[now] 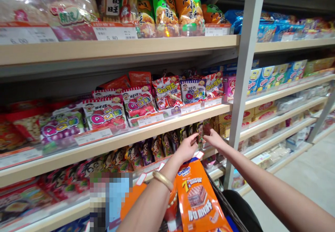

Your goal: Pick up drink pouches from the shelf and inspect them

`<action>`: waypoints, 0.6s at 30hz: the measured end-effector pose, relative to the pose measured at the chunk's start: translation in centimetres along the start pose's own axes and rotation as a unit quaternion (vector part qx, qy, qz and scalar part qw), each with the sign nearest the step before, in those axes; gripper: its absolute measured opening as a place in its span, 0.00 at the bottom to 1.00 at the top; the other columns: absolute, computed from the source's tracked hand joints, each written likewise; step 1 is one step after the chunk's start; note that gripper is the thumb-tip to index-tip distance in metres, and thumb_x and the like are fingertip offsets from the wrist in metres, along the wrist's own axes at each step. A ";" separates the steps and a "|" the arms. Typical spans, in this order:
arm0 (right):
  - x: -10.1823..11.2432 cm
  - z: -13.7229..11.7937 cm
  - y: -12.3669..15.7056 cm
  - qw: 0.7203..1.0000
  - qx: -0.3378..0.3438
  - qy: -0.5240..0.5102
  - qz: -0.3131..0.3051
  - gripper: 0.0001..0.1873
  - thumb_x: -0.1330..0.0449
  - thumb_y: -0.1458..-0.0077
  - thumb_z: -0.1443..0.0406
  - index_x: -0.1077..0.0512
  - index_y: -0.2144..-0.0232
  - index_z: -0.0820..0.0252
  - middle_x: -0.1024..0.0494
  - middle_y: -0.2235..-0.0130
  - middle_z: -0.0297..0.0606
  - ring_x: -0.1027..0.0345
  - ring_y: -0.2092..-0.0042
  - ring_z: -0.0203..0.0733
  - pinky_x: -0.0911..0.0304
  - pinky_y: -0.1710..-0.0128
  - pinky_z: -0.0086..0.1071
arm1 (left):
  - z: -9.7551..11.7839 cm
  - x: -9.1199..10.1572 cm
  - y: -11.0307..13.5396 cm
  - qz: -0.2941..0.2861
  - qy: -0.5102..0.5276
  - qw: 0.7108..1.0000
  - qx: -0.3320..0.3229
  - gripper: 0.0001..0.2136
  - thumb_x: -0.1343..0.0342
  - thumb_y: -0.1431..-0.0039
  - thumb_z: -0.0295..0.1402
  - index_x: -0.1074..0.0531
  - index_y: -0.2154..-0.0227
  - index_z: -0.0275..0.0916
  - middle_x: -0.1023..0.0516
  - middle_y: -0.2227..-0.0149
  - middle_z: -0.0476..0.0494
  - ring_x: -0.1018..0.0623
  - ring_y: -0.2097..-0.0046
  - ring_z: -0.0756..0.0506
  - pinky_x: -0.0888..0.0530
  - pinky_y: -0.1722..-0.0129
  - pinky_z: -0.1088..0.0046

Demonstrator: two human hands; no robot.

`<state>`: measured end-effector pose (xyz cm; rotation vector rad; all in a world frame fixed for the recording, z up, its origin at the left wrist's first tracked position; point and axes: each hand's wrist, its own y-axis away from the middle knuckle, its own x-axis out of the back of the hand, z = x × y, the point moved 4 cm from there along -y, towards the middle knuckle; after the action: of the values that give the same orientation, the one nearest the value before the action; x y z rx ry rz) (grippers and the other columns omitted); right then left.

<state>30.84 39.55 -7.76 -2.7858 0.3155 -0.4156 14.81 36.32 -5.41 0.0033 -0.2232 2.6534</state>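
Note:
In the head view, my left hand (187, 148) reaches to the lower shelf, fingers stretched towards a row of small upright snack packets (157, 148) with cartoon faces. My right hand (215, 139) is just right of it, at the end of that row, with its fingers apart and partly in shadow. Between the two hands stands one packet (200, 130); whether either hand touches it I cannot tell. Under my wrists is a dark basket (225, 204) holding an orange Ovaltine wafer bag (197, 197). A gold bangle (162, 181) circles my left wrist.
The shelf above holds QQ gummy candy bags (104, 115) behind price tags (150, 119). Higher up are green and orange snack bags (163, 8). A grey shelf post (242, 81) rises right of my hands, with boxed goods (268, 78) beyond. Pale floor (295, 186) shows at right.

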 end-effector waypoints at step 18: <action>5.3 -6.9 6.2 0.982 0.137 -0.016 0.126 0.11 0.40 0.51 0.58 0.31 0.66 0.57 0.26 0.63 0.38 0.30 0.60 0.45 0.34 0.56 0.41 | 8.2 -2.7 3.4 -0.067 -0.316 0.924 -0.205 0.19 0.50 0.49 0.19 0.23 0.56 0.39 0.30 0.43 0.40 0.30 0.42 0.41 0.37 0.39 0.61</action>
<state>32.52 30.57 -2.21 -2.4415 0.5518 -0.3238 15.36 30.78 2.00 0.7141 -0.9447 2.3365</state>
